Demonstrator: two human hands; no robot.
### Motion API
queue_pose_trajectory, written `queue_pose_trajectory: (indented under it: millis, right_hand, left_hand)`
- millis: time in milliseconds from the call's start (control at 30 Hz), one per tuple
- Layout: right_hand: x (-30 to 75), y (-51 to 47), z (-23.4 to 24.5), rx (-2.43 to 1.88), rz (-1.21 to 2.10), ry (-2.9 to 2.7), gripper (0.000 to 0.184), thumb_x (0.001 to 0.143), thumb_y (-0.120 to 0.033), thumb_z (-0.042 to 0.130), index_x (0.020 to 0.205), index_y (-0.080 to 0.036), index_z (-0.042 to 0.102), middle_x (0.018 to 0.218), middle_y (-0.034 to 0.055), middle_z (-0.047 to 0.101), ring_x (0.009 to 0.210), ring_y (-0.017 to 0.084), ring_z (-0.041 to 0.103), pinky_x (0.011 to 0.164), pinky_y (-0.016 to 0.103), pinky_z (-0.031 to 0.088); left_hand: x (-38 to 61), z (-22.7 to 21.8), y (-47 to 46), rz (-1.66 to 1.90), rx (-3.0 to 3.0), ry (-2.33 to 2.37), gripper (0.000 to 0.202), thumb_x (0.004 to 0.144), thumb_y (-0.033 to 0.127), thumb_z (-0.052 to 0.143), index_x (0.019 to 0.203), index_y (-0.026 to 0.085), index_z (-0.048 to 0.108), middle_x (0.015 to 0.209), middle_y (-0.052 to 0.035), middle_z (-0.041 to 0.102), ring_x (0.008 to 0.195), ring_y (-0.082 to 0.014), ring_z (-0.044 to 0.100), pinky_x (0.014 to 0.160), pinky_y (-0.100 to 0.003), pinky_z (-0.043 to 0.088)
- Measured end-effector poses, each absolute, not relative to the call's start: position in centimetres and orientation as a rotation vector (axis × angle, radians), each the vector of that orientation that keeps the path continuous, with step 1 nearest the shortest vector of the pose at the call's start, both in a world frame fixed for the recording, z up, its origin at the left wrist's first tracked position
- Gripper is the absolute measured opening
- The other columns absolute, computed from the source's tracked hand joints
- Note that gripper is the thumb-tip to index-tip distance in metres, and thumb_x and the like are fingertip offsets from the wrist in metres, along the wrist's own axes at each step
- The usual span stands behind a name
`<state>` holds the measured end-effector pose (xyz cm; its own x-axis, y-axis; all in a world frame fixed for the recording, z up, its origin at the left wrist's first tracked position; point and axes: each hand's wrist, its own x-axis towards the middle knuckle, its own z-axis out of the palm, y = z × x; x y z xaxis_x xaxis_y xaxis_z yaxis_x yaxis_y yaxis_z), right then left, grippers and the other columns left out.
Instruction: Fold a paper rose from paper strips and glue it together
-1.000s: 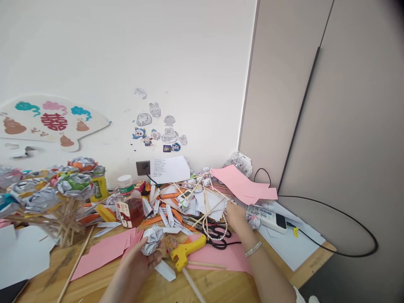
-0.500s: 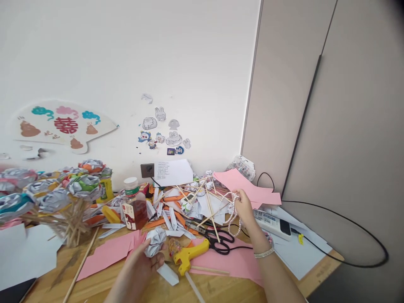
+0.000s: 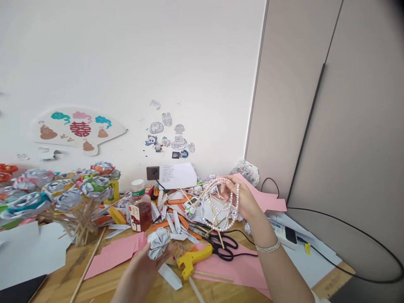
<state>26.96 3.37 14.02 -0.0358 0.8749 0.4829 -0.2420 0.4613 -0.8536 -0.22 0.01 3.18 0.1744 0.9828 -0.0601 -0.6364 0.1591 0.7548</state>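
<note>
My left hand (image 3: 139, 271) is closed round a grey-white folded paper flower (image 3: 158, 243), held low over the wooden table (image 3: 104, 282). My right hand (image 3: 244, 202) is raised above the clutter, its fingers pinching a looped string of white pearl beads (image 3: 217, 206) that hangs to the left of the hand. A silver bracelet circles that wrist. Below the beads lie black scissors (image 3: 224, 243) and a yellow glue gun (image 3: 193, 260) on pink paper (image 3: 233, 269).
A bunch of paper flowers on sticks (image 3: 63, 193) stands at the left. A bottle of brown liquid (image 3: 139, 206), wooden skewers (image 3: 192, 198), paper scraps, a remote control (image 3: 284, 233) and a black cable (image 3: 347, 252) crowd the table. A wall lies behind, a cabinet at the right.
My right hand has lifted the pearl string off the table, up and slightly left. My left hand has kept the paper flower in place. The camera has tilted a little.
</note>
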Motion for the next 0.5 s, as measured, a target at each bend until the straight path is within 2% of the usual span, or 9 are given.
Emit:
queue_pose_trajectory:
  millis: [100,167,233,333,400,500]
  right_hand:
    - [24.1,2.6,13.2,-0.544,1.233,-1.347,0.024,0.078,-0.038,0.067,0.09,-0.019,0.059,0.061,-0.0046,0.056,0.044,0.007,0.044,0.042,0.02,0.034]
    - [22.3,2.1,12.5,-0.515,1.37,-1.343,0.025,0.077,-0.036,0.069,0.093,-0.019,0.059,0.062,-0.0048,0.057,0.043,0.007,0.044,0.04,0.019,0.033]
    - [20.7,1.8,11.8,-0.478,1.496,-1.343,0.025,0.076,-0.035,0.07,0.093,-0.02,0.059,0.063,-0.005,0.058,0.042,0.006,0.044,0.04,0.018,0.035]
    - [19.0,1.8,11.0,-0.47,1.595,-1.354,0.026,0.075,-0.033,0.071,0.093,-0.02,0.059,0.063,-0.0055,0.059,0.042,0.005,0.044,0.041,0.018,0.036]
    - [18.3,2.1,10.7,-0.48,1.615,-1.364,0.027,0.074,-0.033,0.072,0.094,-0.02,0.059,0.063,-0.0053,0.059,0.041,0.005,0.044,0.04,0.017,0.035]
    - [18.0,2.7,10.1,-0.487,1.614,-1.363,0.026,0.074,-0.032,0.072,0.094,-0.02,0.06,0.064,-0.0053,0.06,0.042,0.005,0.044,0.042,0.018,0.037]
  left_hand:
    - [-0.4,3.4,-0.6,1.284,0.701,0.579,0.018,0.071,0.035,0.063,0.086,0.027,0.07,0.098,-0.0049,0.073,0.115,-0.0303,0.056,0.097,-0.042,0.045]
    - [-0.5,3.5,-0.8,1.305,0.686,0.56,0.024,0.07,0.039,0.065,0.089,0.025,0.071,0.102,-0.0059,0.073,0.117,-0.032,0.054,0.101,-0.045,0.042]
    - [-0.5,3.7,-0.9,1.344,0.651,0.524,0.031,0.065,0.042,0.069,0.09,0.024,0.072,0.101,-0.0059,0.073,0.109,-0.0328,0.058,0.101,-0.048,0.041]
    - [-0.7,4.7,-1.4,1.351,0.661,0.405,0.035,0.058,0.044,0.075,0.085,0.023,0.072,0.085,-0.0065,0.072,0.084,-0.0274,0.062,0.096,-0.051,0.043]
    - [-0.9,5.5,-2.0,1.368,0.716,0.332,0.033,0.057,0.047,0.075,0.08,0.023,0.071,0.074,-0.005,0.068,0.073,-0.0234,0.06,0.092,-0.051,0.044]
    - [-1.2,6.4,-3.0,1.401,0.766,0.334,0.033,0.055,0.051,0.075,0.072,0.023,0.069,0.067,-0.0044,0.062,0.067,-0.0217,0.055,0.085,-0.05,0.045]
